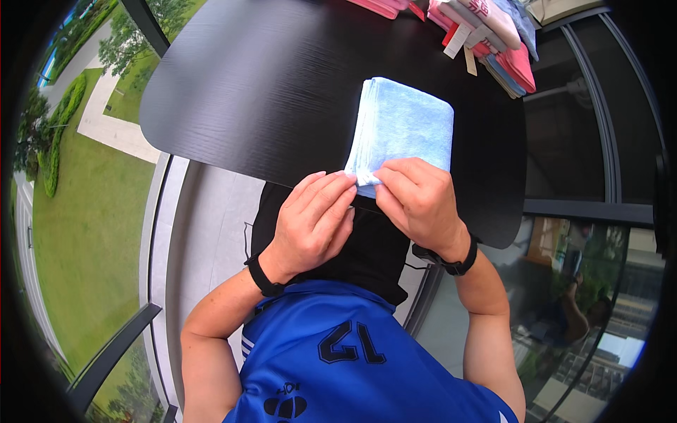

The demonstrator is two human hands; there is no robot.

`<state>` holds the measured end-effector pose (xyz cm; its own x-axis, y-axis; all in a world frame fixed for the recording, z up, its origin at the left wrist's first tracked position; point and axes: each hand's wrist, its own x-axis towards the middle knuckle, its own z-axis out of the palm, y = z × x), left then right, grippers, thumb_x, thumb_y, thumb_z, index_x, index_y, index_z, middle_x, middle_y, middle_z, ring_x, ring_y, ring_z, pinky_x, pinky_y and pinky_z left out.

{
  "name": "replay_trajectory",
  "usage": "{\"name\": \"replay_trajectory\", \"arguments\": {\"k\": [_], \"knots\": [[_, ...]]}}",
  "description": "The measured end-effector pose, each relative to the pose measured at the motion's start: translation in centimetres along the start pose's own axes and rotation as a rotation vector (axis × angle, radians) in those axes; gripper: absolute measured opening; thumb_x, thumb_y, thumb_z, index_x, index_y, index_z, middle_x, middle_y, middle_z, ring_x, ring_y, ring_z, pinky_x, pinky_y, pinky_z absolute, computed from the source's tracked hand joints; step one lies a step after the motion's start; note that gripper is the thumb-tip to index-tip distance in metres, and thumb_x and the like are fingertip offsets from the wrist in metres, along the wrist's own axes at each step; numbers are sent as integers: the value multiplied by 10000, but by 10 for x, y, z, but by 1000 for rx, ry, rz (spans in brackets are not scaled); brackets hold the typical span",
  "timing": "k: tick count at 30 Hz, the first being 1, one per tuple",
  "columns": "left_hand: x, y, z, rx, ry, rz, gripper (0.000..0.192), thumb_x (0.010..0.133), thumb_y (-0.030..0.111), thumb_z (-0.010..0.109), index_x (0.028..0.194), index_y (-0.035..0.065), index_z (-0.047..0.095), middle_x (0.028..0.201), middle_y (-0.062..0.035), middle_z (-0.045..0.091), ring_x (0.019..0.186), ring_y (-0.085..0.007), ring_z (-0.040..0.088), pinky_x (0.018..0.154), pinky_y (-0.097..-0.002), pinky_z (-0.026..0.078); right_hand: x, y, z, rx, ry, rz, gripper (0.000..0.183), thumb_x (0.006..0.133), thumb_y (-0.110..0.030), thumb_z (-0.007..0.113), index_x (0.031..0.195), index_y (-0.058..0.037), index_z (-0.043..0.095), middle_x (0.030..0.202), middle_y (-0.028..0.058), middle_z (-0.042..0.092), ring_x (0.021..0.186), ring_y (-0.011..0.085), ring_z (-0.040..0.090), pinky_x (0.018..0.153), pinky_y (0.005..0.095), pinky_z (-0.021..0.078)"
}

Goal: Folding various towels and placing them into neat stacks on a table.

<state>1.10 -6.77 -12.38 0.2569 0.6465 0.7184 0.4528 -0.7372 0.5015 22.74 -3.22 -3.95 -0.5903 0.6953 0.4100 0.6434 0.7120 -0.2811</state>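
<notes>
A light blue folded towel lies near the front edge of the dark table, its layered folds showing along the left side. My left hand pinches the towel's near left corner between thumb and fingertips. Just to the right, my right hand grips the near edge, its fingertips a short gap from those of the left. A small whitish bit of the corner shows between the two hands. The parts under my fingers are hidden.
Dark wood-grain table with rounded corners. Stacked folded towels in pink, grey and blue, some with paper tags, lie at the far right; a pink folded cloth is at the far edge. Glass panels stand on both sides.
</notes>
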Motion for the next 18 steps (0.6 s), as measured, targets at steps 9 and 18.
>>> {"name": "replay_trajectory", "arguments": {"k": [9,18], "knots": [[-2,-3,3,-90,-4,13,380,813,-58,812,1185,-82,739,1260,-233,754,1139,-384,768,1041,-538,615,-4,-15,16,-107,163,-32,249,805,36,794,1048,72,753,1004,172,752,861,348,749,736,437,594],[4,-6,1,-85,77,-7,344,835,-92,787,1175,-84,740,1193,-221,764,1039,-382,775,924,-478,650,-17,-19,20,-156,57,-21,303,817,-59,818,1096,44,761,1102,148,729,962,318,738,809,433,580]]}}
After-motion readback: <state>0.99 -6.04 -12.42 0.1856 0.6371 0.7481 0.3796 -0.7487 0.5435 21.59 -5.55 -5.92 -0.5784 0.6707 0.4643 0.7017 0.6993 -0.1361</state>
